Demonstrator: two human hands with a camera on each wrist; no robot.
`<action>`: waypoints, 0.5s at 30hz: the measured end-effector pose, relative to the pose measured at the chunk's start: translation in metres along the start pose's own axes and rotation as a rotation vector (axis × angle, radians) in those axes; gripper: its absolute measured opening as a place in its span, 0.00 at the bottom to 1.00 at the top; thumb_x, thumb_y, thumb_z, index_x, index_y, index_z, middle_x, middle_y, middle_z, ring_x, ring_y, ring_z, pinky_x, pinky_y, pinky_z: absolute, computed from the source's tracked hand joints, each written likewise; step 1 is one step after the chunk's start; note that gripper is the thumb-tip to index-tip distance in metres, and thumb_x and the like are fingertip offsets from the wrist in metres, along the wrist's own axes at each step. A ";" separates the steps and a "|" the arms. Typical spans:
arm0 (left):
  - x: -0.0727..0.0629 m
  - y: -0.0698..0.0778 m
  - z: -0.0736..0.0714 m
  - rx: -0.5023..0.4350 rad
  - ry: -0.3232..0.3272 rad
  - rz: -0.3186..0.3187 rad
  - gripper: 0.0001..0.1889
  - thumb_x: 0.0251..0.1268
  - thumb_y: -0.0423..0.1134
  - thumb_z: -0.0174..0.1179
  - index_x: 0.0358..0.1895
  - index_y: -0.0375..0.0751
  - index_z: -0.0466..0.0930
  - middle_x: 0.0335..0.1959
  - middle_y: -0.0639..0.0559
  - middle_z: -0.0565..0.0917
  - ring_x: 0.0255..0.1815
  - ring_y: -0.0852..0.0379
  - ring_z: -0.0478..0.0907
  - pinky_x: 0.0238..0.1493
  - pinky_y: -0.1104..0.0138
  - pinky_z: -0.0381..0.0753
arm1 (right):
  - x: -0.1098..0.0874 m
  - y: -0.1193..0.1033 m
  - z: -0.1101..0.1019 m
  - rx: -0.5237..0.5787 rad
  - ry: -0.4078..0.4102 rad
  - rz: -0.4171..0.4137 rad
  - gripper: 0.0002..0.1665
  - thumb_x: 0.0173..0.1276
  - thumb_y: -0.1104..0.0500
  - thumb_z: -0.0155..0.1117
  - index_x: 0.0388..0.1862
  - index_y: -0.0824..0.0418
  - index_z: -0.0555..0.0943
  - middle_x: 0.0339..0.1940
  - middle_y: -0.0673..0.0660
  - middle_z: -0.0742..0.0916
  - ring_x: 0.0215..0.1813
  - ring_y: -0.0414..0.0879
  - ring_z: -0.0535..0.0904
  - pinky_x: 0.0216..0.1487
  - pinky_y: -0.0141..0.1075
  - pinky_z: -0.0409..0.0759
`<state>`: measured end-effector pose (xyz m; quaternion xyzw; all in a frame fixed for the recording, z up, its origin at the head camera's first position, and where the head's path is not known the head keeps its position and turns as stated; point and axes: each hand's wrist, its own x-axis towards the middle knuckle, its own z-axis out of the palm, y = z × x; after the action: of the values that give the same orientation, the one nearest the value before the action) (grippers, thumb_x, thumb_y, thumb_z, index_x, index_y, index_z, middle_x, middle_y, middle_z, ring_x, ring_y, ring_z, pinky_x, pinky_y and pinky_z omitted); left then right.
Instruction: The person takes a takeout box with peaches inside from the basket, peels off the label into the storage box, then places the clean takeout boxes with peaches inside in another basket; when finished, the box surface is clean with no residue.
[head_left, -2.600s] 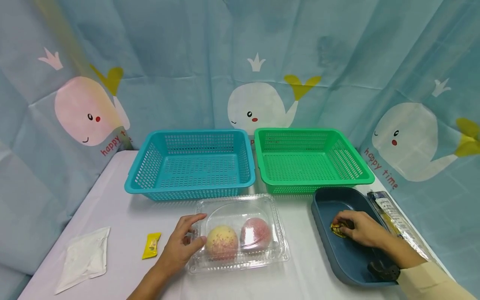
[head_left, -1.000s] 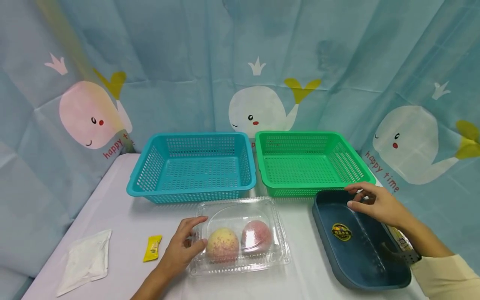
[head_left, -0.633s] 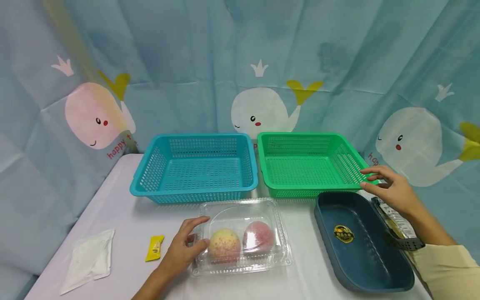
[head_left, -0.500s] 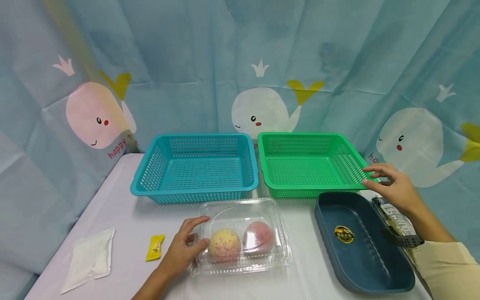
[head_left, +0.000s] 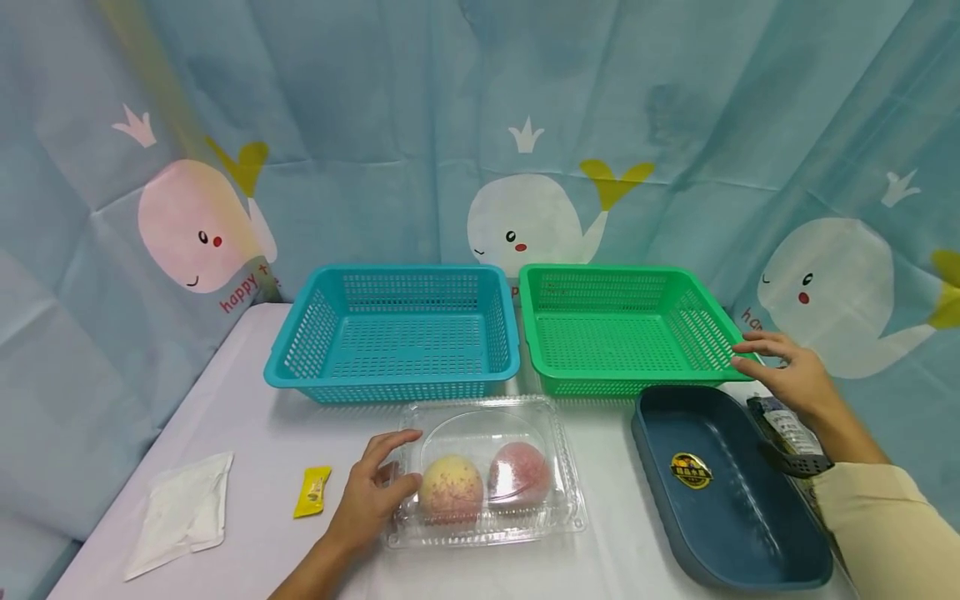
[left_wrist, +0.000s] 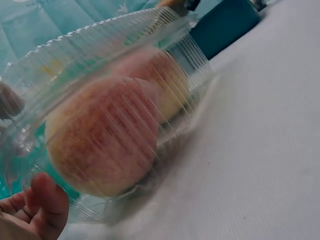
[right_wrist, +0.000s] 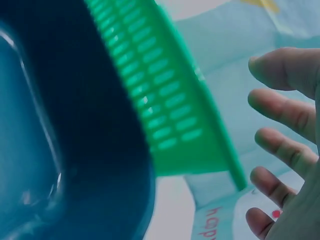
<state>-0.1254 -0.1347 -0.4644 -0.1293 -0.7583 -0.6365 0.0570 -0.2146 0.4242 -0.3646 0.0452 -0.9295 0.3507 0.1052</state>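
Note:
In the head view my left hand (head_left: 367, 493) rests at the left side of a clear plastic clamshell box (head_left: 480, 421), thumb and index finger spread against it. Inside lie two round peach-like fruits, one yellow with pink speckles (head_left: 452, 487) and one pink (head_left: 519, 473); both show through the box wall in the left wrist view. My right hand (head_left: 791, 375) holds nothing, its fingers loosely spread beside the right corner of the green basket (head_left: 637, 372). Below it stands a dark blue tray (head_left: 750, 508) with a round black-and-gold sticker (head_left: 691, 471) on its floor.
A blue perforated basket (head_left: 397, 392) stands left of the green one. Left of my left hand lie a small yellow packet (head_left: 312, 492) and a white pouch (head_left: 183, 515). A long printed packet (head_left: 791, 432) lies right of the tray, partly hidden by my right arm. A curtain (head_left: 420, 125) closes off the back.
My right hand has left the sticker in the dark blue tray, rising and moving back to the green basket's right corner. The sticker stays in the tray. My left hand keeps its place at the box.

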 end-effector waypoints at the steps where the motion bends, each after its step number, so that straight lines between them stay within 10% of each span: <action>1: 0.001 0.000 0.000 -0.012 0.001 -0.004 0.26 0.54 0.25 0.61 0.60 0.42 0.76 0.60 0.48 0.70 0.66 0.47 0.61 0.60 0.41 0.64 | 0.001 0.002 0.000 0.003 -0.011 0.014 0.28 0.69 0.51 0.63 0.55 0.74 0.76 0.70 0.67 0.64 0.69 0.71 0.53 0.49 0.66 0.63; 10: 0.002 0.007 0.003 -0.253 0.034 -0.115 0.30 0.47 0.17 0.58 0.60 0.28 0.74 0.59 0.43 0.67 0.42 0.44 0.76 0.31 0.72 0.77 | 0.001 0.020 0.007 -0.069 -0.050 0.105 0.34 0.70 0.44 0.60 0.58 0.73 0.76 0.75 0.67 0.56 0.70 0.76 0.47 0.51 0.71 0.60; 15: 0.000 0.015 0.003 -0.275 0.100 -0.128 0.31 0.45 0.15 0.56 0.59 0.27 0.75 0.58 0.42 0.68 0.50 0.40 0.73 0.39 0.70 0.79 | -0.001 0.025 0.010 -0.067 -0.060 0.111 0.36 0.71 0.43 0.58 0.60 0.74 0.74 0.77 0.65 0.54 0.73 0.72 0.40 0.54 0.73 0.55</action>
<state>-0.1214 -0.1299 -0.4506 -0.0555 -0.6670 -0.7421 0.0359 -0.2195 0.4363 -0.3884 0.0006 -0.9445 0.3231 0.0592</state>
